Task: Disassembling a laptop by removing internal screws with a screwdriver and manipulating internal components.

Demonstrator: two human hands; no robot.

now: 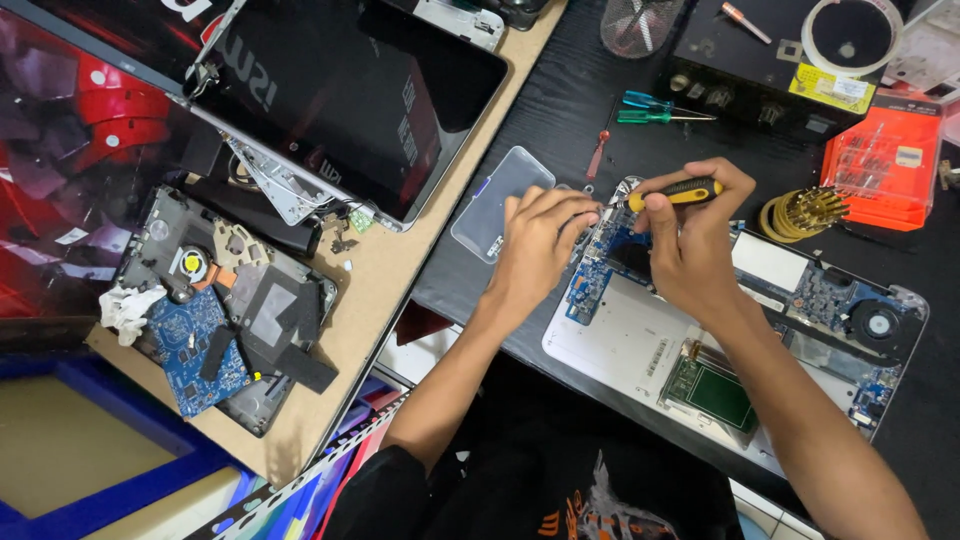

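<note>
An opened white laptop base (620, 345) lies on the black desk with its blue circuit board (590, 280), fan (878, 322) and green module (715, 392) exposed. My right hand (690, 235) grips a yellow and black screwdriver (675, 193), its tip pointing left at the board's far left corner. My left hand (540, 240) rests fingers down on that same corner, fingertips beside the screwdriver tip.
A clear plastic lid (495, 200) lies left of my hands. Behind are green, blue and red screwdrivers (650, 110), a bit holder (805, 210), an orange parts box (885, 165) and a tape roll (850, 35). On the wooden table at left sit a dismantled laptop (230, 300) and a black laptop lid (350, 100).
</note>
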